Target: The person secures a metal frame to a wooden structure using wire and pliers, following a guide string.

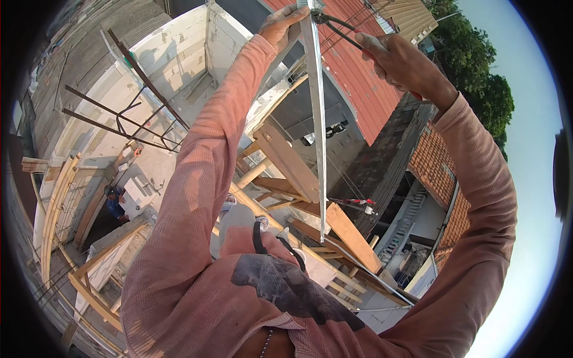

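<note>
A long, thin, silvery metal strip runs from the top of the head view down past the middle, its lower end hanging in front of wooden boards. My left hand is closed around its upper part, fingers partly cut off by the top edge. In my right hand is a pair of pincers with dark jaws and red grips. The jaws meet the strip's right edge near the top, close to my left fingers; whether they bite into it I cannot tell. Both arms are raised and stretched out ahead.
Below are wooden planks and a broad board. Rebar juts in at left, by pale block walls. Far down at left, a person in blue crouches. Red roof sheeting and a tiled roof lie right.
</note>
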A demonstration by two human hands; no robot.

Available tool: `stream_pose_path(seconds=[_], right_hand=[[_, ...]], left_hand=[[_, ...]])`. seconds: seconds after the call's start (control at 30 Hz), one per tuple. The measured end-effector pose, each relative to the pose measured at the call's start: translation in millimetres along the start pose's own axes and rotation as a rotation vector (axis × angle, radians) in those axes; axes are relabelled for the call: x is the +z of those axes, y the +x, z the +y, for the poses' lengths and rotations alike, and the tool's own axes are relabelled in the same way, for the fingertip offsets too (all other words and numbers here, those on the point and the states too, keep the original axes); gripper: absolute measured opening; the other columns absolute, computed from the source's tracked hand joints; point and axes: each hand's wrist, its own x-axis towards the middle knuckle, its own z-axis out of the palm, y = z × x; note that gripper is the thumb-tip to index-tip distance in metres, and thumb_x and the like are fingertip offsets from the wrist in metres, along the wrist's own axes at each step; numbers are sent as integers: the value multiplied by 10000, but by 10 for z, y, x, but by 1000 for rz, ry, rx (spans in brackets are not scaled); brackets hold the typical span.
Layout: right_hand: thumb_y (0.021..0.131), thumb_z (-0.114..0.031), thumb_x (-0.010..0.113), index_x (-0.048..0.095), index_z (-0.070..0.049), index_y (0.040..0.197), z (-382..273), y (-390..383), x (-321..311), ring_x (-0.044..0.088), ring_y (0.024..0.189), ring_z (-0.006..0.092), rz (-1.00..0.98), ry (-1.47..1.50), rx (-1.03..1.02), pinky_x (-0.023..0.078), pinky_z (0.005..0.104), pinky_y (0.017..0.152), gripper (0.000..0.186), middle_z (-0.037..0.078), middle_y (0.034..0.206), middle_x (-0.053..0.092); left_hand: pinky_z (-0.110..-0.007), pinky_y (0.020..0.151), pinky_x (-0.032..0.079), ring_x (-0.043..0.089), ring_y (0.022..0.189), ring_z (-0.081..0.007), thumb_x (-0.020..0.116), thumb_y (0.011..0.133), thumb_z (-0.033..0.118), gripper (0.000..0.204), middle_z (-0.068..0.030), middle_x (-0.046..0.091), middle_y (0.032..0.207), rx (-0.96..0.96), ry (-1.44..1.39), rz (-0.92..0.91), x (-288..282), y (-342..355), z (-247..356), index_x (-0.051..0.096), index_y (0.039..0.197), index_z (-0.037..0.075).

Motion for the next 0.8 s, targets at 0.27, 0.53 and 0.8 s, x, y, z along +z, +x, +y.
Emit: stream_pose_path(seconds=[0.27,0.53,0.8], right_hand=[[1012,-374,535,613,-17,1226,43,-23,-15,632,527,215,27,126,67,524,317,490,424,124,643,599],[1056,-288,445,510,-36,1389,454,-213,6,668,941,295,72,-302,-143,514,424,877,422,187,1000,676],[1022,-372,486,536,-74,1400,654,-1125,309,502,1296,327,191,293,426,348,471,1112,484,155,1354,572]], left_hand=[[-312,930,499,587,1041,-154,637,944,376,460,-75,607,1117,4,56,61,-85,4,-91,548,1243,39],[-354,1007,432,499,1166,-209,555,967,433,542,-127,524,1245,-5,111,94,-108,-72,13,461,1323,35],[-397,1083,364,412,1291,-264,472,991,489,624,-179,442,1372,-48,204,133,-84,-223,189,373,1403,30]])
